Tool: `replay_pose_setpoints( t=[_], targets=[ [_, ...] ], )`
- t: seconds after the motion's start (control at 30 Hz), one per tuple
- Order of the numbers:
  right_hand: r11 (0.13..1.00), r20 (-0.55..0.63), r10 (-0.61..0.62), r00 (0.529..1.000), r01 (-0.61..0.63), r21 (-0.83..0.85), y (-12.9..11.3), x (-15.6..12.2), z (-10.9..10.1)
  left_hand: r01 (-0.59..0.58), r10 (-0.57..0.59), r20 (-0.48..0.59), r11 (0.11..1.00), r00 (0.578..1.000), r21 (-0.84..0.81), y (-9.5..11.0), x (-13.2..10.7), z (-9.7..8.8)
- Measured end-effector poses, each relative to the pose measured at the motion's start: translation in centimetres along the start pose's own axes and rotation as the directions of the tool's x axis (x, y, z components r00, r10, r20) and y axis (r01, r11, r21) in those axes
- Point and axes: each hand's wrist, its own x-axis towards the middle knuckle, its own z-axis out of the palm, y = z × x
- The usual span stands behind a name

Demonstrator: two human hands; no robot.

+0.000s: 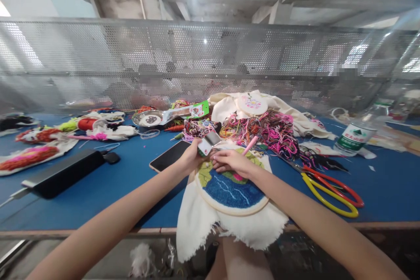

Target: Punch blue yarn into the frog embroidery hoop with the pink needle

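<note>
My left hand [193,154] grips a small box-like packet [206,143], white and green with a shiny upper part. Just right of it, my right hand [234,162] has its fingers bent together, their tips close to the packet. A pink pen-like tool [251,143] sticks out behind the knuckles of that hand; its lower end is hidden. Beneath both hands lies a round embroidery hoop [236,213] with cream cloth [197,227], frayed at its lower edge. Blue and green looped yarn fills the hoop, with a pink patch partly under my right hand.
Left of the hoop lie a phone [169,156] and a black power bank [68,173]. Large scissors [331,190] with red and yellow handles lie right. Behind are tangled yarn [259,129], a metal dish [138,119], a bottle [356,133] and a perforated metal panel [197,52].
</note>
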Motion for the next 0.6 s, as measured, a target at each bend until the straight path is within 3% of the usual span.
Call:
replay_pose_setpoints(
  t=[0.13, 0.27, 0.47, 0.6],
  targets=[
    [1.000, 0.002, -0.015, 1.000, 0.015, -0.025, 0.1, 0.2, 0.0, 0.042, -0.054, -0.067, 0.986, 0.996, -0.162, 0.6, 0.7, -0.9],
    [0.997, -0.009, -0.045, 0.999, 0.045, -0.067, 0.4, 0.2, 0.3, 0.059, -0.080, -0.088, 0.973, 0.993, -0.223, 0.5, 1.0, -1.1],
    [0.987, -0.007, -0.060, 0.998, 0.058, -0.150, 0.4, -0.4, 0.4, 0.044, -0.063, -0.114, 0.986, 0.992, -0.163, 0.9, 1.4, -1.8],
    [0.982, 0.009, -0.086, 0.996, 0.086, -0.168, 0.2, -0.8, 0.5, -0.007, 0.001, -0.199, 0.999, 0.980, -0.031, 2.2, 2.7, -3.5]
  ],
)
